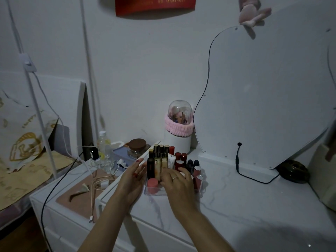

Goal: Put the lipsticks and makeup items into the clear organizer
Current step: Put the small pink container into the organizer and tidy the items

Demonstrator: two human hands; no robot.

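Observation:
The clear organizer (147,192) stands on the white marble-look dresser top (236,200). Several lipsticks stand upright in it: dark and gold tubes (161,149) at the back, red ones (181,156) to the right, a white tube (171,160) in the middle and a pink round pot (152,184) in the front left cell. My left hand (131,180) rests against the organizer's left side, fingers apart. Over the front middle lies my right hand (177,184), with a ring on it; its fingers curl down among the items, and whether they grip one is hidden.
A domed brush holder with a pink band (179,127) stands behind the organizer. A wavy mirror (263,99) leans at the right, its black cable (254,179) running across the top. Left: a brown-lidded jar (137,145), a bottle (103,142), chargers and cables on a lower cabinet (60,211).

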